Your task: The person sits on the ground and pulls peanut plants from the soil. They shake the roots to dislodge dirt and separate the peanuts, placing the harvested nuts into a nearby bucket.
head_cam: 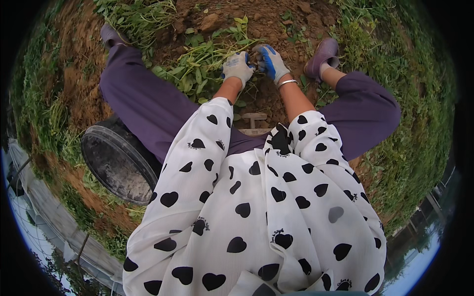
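My left hand, in a pale work glove with blue coating, is closed on the stem ends of a bunch of leafy green plants, which look like peanut plants. Their stems and leaves spread out to the left over the soil. Close beside it, my right hand wears a matching glove, its blue-coated fingers curled toward the root end of the bunch. Brownish roots show in the narrow gap between both hands. Whatever the right fingers may pinch is hidden.
A black bucket lies tipped beside my left leg, its mouth toward me. Under me shows part of a wooden stool. Reddish-brown soil with clods lies ahead. Pulled plants are heaped at upper left; more greenery covers the right.
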The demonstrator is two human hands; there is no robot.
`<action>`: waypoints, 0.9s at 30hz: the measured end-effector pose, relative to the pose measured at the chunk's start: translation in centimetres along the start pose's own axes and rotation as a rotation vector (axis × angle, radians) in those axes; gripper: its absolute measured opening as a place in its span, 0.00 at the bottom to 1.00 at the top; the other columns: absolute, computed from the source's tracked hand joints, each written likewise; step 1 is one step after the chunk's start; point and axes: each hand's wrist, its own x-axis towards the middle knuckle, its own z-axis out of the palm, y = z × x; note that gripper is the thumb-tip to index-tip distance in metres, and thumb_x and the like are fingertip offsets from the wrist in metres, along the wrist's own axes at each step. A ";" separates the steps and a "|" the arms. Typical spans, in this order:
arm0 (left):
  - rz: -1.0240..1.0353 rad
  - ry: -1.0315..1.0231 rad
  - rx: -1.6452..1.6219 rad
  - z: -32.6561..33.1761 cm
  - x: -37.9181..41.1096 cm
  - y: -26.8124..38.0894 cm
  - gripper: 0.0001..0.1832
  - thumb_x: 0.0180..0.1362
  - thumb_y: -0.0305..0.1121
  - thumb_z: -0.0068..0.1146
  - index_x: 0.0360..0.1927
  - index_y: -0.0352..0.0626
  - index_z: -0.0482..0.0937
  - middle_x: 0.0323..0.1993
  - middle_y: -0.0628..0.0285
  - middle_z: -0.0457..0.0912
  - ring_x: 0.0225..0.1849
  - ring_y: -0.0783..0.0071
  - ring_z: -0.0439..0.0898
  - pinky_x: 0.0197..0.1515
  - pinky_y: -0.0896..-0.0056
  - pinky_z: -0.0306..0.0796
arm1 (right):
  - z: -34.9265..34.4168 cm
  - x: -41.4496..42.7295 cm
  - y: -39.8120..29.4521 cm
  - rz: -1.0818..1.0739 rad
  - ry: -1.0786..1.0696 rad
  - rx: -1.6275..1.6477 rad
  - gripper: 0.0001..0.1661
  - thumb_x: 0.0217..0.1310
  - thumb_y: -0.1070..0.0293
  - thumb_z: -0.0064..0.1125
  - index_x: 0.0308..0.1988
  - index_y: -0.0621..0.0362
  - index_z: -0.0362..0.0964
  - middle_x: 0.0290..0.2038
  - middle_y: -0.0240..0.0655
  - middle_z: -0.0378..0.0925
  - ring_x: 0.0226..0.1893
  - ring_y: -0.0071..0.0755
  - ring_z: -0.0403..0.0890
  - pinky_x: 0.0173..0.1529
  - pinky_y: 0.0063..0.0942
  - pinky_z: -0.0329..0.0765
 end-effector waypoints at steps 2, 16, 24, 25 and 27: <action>0.030 -0.003 0.031 0.8 0.3 -0.4 0.27 0.51 0.49 0.64 0.52 0.50 0.72 0.50 0.55 0.75 0.55 0.55 0.73 0.55 0.54 0.67 | -0.5 0.8 -2.1 -0.133 -0.204 0.283 0.09 0.64 0.63 0.50 0.40 0.55 0.71 0.21 0.26 0.62 0.17 0.20 0.59 0.20 0.22 0.56; 0.084 0.036 -0.035 1.0 -0.1 -0.5 0.20 0.52 0.42 0.63 0.49 0.54 0.75 0.51 0.53 0.71 0.55 0.54 0.72 0.55 0.55 0.70 | -4.3 2.8 -0.3 -0.037 0.121 -0.510 0.21 0.61 0.53 0.58 0.45 0.58 0.69 0.32 0.39 0.78 0.31 0.36 0.78 0.36 0.33 0.76; 0.110 0.111 -0.035 2.0 0.1 -0.7 0.24 0.51 0.43 0.64 0.53 0.57 0.75 0.53 0.53 0.72 0.56 0.54 0.71 0.55 0.55 0.68 | -3.2 2.7 2.3 -0.139 0.204 -1.251 0.35 0.53 0.46 0.61 0.54 0.59 0.68 0.53 0.48 0.74 0.54 0.51 0.74 0.56 0.41 0.71; 0.108 0.144 -0.053 2.2 0.1 -0.7 0.25 0.50 0.43 0.64 0.53 0.58 0.75 0.53 0.53 0.72 0.57 0.53 0.71 0.56 0.56 0.68 | -3.3 3.0 2.7 -0.180 0.242 -1.259 0.35 0.53 0.46 0.61 0.54 0.59 0.68 0.52 0.48 0.74 0.54 0.51 0.74 0.55 0.41 0.71; 0.124 0.115 -0.021 2.2 0.1 -0.8 0.25 0.51 0.43 0.64 0.54 0.59 0.74 0.53 0.53 0.71 0.57 0.53 0.71 0.56 0.55 0.68 | -3.9 3.5 2.8 -0.146 0.183 -1.140 0.34 0.54 0.47 0.60 0.52 0.60 0.69 0.48 0.47 0.77 0.49 0.48 0.77 0.51 0.39 0.74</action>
